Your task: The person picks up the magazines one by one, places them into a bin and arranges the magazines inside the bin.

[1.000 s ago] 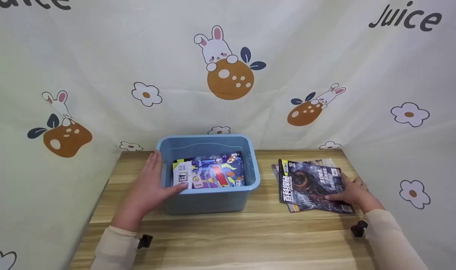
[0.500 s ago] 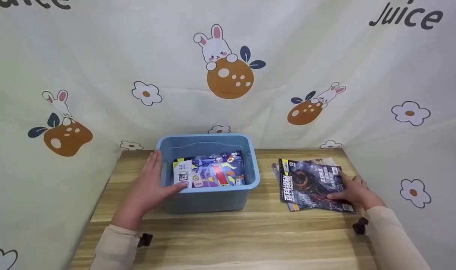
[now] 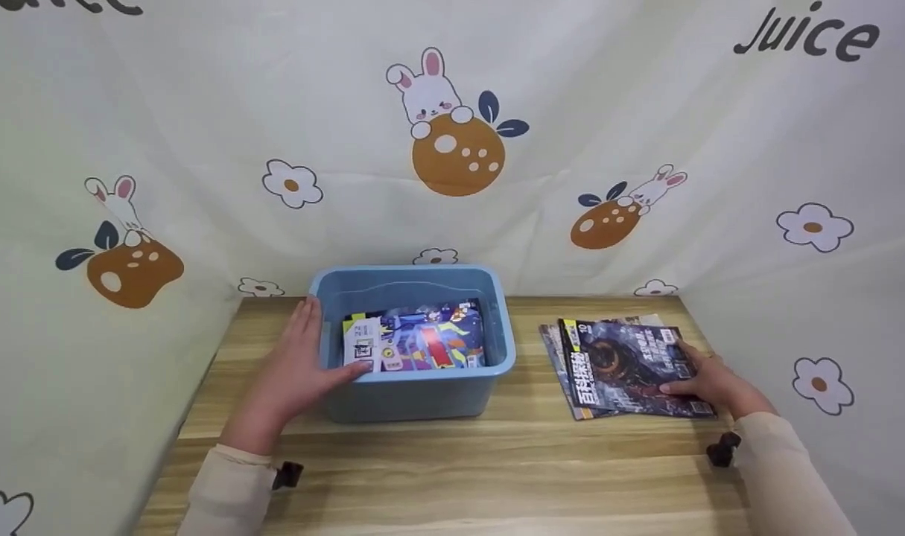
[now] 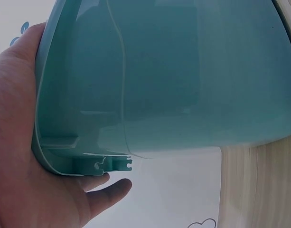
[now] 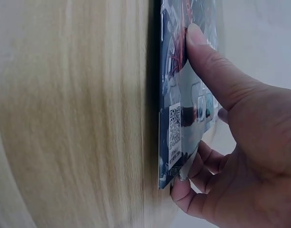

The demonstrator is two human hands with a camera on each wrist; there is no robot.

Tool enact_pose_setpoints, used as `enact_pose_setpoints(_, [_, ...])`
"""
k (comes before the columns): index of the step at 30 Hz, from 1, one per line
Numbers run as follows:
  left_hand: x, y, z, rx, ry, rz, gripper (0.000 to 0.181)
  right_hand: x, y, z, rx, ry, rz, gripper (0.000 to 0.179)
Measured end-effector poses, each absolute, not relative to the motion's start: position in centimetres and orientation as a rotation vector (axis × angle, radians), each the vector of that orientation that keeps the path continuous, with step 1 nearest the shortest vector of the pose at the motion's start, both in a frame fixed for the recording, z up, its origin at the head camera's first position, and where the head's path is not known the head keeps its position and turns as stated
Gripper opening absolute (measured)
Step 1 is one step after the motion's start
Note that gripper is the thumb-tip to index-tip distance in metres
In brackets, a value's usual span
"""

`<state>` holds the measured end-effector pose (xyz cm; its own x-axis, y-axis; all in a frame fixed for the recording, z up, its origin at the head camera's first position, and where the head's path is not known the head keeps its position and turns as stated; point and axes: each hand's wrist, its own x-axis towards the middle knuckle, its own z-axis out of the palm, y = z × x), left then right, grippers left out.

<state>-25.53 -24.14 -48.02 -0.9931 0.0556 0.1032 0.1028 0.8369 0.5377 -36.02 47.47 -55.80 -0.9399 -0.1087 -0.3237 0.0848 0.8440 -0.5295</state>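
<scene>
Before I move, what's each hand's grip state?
Left hand: open, resting against the blue bin.
Right hand: closed, pinching the dark top magazine.

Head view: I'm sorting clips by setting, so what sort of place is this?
Perhaps a makeshift tabletop booth; the wider room is out of view. Rabbit-print cloth hangs behind and beside a wood-grain table, which bears a blue bin and magazines.

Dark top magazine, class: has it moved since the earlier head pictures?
Yes, the magazine has slid slightly right, away from the blue tub.
</scene>
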Motion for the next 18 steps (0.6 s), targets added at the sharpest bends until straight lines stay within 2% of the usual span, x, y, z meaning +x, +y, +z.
enact_pose_setpoints(8, [-25.46,-24.18,-47.95,-0.118,-2.916,-0.887,0.150,-35.88,47.78,-56.26,-0.127,2.730,-0.890,0.111])
enact_pose_setpoints(18, [-25.44,-23.92,-47.94,-0.112,-2.924,-0.880,0.150,-35.75,48.00,-55.94,-0.055,2.836,-0.776,0.114])
